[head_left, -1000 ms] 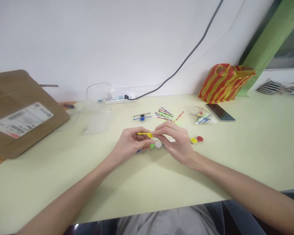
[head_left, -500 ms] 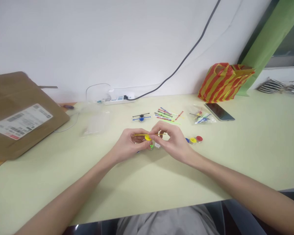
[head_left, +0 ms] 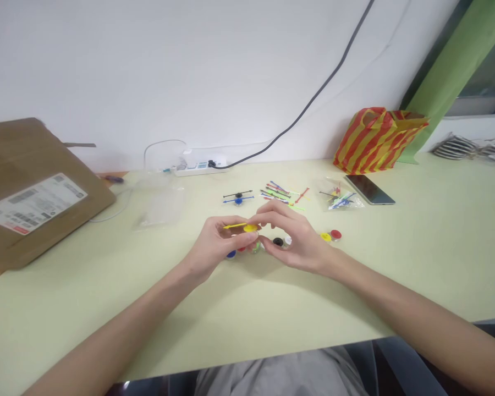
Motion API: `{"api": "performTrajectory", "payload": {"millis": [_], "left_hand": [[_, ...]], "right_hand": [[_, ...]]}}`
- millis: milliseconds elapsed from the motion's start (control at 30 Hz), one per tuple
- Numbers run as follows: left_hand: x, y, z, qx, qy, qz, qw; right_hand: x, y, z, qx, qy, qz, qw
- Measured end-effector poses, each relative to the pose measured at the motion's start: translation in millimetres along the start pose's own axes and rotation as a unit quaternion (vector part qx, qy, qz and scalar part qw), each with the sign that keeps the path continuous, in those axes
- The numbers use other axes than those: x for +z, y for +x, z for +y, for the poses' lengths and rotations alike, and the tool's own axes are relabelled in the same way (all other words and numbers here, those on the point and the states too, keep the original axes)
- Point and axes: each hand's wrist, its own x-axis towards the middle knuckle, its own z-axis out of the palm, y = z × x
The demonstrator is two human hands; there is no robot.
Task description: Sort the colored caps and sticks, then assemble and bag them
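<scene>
Between thumb and fingers, my left hand holds a yellow disc with a thin yellow arrow lying across its top. The fingertips of my right hand touch the disc from the right, its thumb a little below and apart from them. Beneath and around the hands lie small round pieces, among them a blue one, a black one, a yellow one and a red one. Behind the hands, a black arrow and a blue arrow rest on round pieces.
Loose coloured arrows lie behind the hands, beside a clear bag of arrows and a phone. A striped bag stands at the back right, a cardboard package at the left. A power strip sits by the wall.
My right hand has shifted slightly right, its thumb parting from the disc. The yellow arrow now slants, and the black piece has come into view.
</scene>
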Motion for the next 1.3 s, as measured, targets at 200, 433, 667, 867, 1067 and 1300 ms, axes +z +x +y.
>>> {"api": "performTrajectory", "payload": {"millis": [200,433,667,867,1067,1300], "left_hand": [[9.2,-2,-3,-0.002,-0.050,0.010,0.999],[11.1,-1,0,-0.017,-0.057,-0.005,0.998],[5.2,-1,2,0.001,0.001,-0.020,1.000],[-15.3,5,9,0.071,0.084,-0.012,0.994],[-24.5,8,7,0.090,0.149,0.042,0.984],[-74.6,22,-14,0.156,0.411,0.179,0.880]], "right_hand": [[13,-1,0,-0.011,-0.053,0.067,0.996],[20,1,1,-0.033,-0.172,0.127,0.976],[21,-1,5,-0.043,-0.186,0.119,0.974],[23,-3,13,-0.049,-0.234,0.118,0.964],[17,-1,12,-0.050,-0.214,0.097,0.971],[12,-1,9,0.013,-0.214,0.086,0.973]]}}
